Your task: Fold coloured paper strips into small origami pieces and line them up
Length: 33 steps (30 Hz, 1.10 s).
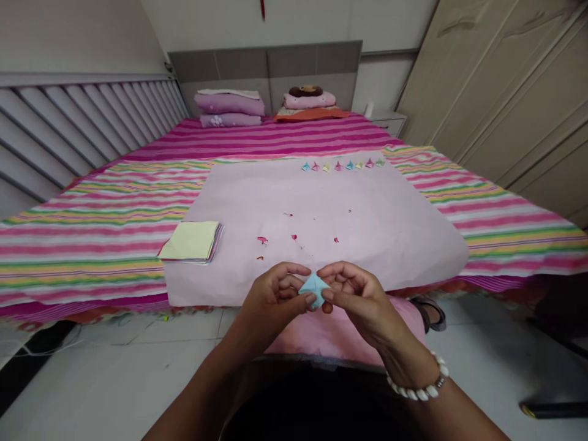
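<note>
A small light-blue piece of folded paper (314,285), roughly diamond-shaped with creases across it, is held up between both hands just past the near edge of the bed. My left hand (280,291) pinches its left side, the thumb along the lower front. On the opposite side my right hand (356,291) grips it between thumb and fingers; a white beaded bracelet (420,391) circles that wrist. The fingertips behind the paper are partly hidden. Toward the far right of the pale sheet (248,196) stands a row of several small folded paper pieces (350,165) in blue, pink, yellow and green.
A stack of square paper (190,241), yellow on top, lies at the sheet's left edge. Red marks or scraps (262,239) dot the sheet's middle. Folded purple bedding (229,104) rests by the headboard (241,64). Something pink (404,318) lies below my hands.
</note>
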{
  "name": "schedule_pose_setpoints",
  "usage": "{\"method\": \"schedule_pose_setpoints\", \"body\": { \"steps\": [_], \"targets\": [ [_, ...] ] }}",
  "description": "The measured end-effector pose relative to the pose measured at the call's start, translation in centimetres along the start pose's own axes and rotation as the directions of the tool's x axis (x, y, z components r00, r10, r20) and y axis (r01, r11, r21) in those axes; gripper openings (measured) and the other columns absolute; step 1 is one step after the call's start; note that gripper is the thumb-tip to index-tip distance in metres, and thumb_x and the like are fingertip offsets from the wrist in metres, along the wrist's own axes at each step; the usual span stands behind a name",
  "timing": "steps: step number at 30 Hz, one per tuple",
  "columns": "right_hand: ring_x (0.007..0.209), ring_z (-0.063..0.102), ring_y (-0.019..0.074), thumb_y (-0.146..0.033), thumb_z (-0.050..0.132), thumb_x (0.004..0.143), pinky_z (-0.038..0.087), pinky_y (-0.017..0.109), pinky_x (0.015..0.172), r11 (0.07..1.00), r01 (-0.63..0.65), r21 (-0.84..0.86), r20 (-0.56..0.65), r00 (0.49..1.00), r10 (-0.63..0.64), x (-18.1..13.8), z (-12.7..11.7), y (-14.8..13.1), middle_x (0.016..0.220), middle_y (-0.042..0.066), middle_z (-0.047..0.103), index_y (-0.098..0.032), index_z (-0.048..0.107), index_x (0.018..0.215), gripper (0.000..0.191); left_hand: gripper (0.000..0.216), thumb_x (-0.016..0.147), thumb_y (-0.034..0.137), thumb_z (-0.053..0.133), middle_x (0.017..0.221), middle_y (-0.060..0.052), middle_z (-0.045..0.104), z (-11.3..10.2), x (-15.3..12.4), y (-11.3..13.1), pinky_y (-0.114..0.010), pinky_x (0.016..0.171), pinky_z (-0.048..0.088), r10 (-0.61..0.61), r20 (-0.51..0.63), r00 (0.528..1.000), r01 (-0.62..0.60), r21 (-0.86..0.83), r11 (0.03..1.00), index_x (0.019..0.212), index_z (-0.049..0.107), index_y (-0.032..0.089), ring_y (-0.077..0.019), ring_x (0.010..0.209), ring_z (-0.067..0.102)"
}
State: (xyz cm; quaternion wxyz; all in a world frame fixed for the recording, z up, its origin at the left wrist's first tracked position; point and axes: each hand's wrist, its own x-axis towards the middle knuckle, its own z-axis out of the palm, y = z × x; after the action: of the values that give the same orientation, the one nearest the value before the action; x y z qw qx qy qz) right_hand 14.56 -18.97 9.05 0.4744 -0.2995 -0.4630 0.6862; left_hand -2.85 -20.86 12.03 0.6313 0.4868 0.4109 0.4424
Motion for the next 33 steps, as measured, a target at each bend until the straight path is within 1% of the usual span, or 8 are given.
{"method": "schedule_pose_setpoints", "body": {
  "steps": [6,11,14,17,20,26,31,33],
  "targets": [
    [0.052,0.061,0.0102,-0.019,0.077,0.069,0.049,0.021,0.052,0.999,0.02,-0.035,-0.061,0.998,-0.022,0.3,0.1,-0.1,0.066,-0.001,0.065,-0.018,0.067,0.092,0.025,0.026,0.074,0.017,0.071,0.072,0.002,0.068,0.1,0.5,-0.1,-0.021,0.064,0.05,0.016,0.003,1.0,-0.016,0.023,1.0,0.098,0.058,0.017,-0.0096,0.066,0.063],
    [0.047,0.055,0.0075,-0.018,0.077,0.067,0.044,0.019,0.045,0.988,0.09,-0.124,-0.158,0.981,-0.109,0.4,0.1,0.0,0.066,-0.003,0.061,-0.019,0.066,0.093,0.028,0.03,0.069,0.023,0.075,0.076,-0.001,0.068,0.5,1.1,-0.5,-0.025,0.064,0.049,-0.016,-0.05,0.999,0.018,0.054,0.998,0.095,0.061,0.016,-0.0129,0.069,0.063],
    [0.046,0.054,0.0078,-0.019,0.076,0.068,0.044,0.019,0.043,0.981,0.11,-0.16,-0.182,0.973,-0.139,0.3,0.3,0.0,0.065,-0.004,0.061,-0.019,0.065,0.095,0.03,0.023,0.067,0.027,0.076,0.075,-0.002,0.069,0.6,1.4,-0.9,-0.027,0.07,0.048,-0.051,-0.037,0.998,0.053,0.068,0.996,0.084,0.066,0.015,-0.015,0.072,0.064],
    [0.044,0.053,0.0073,-0.019,0.076,0.067,0.043,0.018,0.041,0.981,0.109,-0.16,-0.184,0.973,-0.138,0.3,0.5,-0.2,0.062,-0.004,0.06,-0.018,0.064,0.095,0.03,0.019,0.067,0.032,0.076,0.061,0.001,0.064,0.4,1.6,-1.2,-0.025,0.061,0.044,-0.068,-0.08,0.994,0.08,0.153,0.985,0.067,0.067,0.015,-0.0128,0.062,0.058],
    [0.044,0.053,0.0065,-0.018,0.077,0.066,0.043,0.018,0.041,0.986,0.089,-0.143,-0.179,0.977,-0.114,0.2,0.4,-0.3,0.062,-0.005,0.06,-0.018,0.065,0.098,0.034,0.021,0.067,0.033,0.075,0.058,0.001,0.063,0.1,1.6,-1.1,-0.025,0.06,0.042,-0.053,-0.11,0.992,0.075,0.208,0.975,0.062,0.067,0.015,-0.0126,0.06,0.056],
    [0.043,0.054,0.0069,-0.018,0.078,0.065,0.043,0.02,0.042,0.992,0.078,-0.101,-0.184,0.978,-0.096,0.5,-0.4,-0.1,0.064,-0.005,0.062,-0.018,0.065,0.105,0.042,0.02,0.077,0.032,0.064,0.065,-0.002,0.067,-0.4,1.5,-1.0,-0.028,0.069,0.046,-0.062,-0.05,0.997,0.071,0.211,0.975,0.068,0.071,0.015,-0.015,0.068,0.059],
    [0.04,0.049,0.0067,-0.018,0.079,0.061,0.04,0.02,0.039,0.996,0.067,-0.055,-0.277,0.958,-0.08,1.0,-0.2,0.4,0.06,-0.006,0.06,-0.016,0.064,0.102,0.043,0.02,0.078,0.034,0.064,0.068,-0.003,0.069,0.1,2.0,-1.7,-0.027,0.068,0.048,-0.043,-0.142,0.989,0.071,0.195,0.978,0.075,0.071,0.015,-0.0158,0.071,0.062],
    [0.038,0.047,0.0059,-0.018,0.078,0.06,0.038,0.019,0.038,0.995,0.081,-0.051,-0.325,0.941,-0.094,1.1,0.2,0.5,0.058,-0.006,0.059,-0.015,0.063,0.101,0.044,0.021,0.077,0.036,0.065,0.071,-0.003,0.07,0.6,2.1,-2.2,-0.028,0.068,0.049,-0.039,-0.129,0.991,0.063,0.185,0.981,0.078,0.071,0.016,-0.0175,0.073,0.064]
  ]
}}
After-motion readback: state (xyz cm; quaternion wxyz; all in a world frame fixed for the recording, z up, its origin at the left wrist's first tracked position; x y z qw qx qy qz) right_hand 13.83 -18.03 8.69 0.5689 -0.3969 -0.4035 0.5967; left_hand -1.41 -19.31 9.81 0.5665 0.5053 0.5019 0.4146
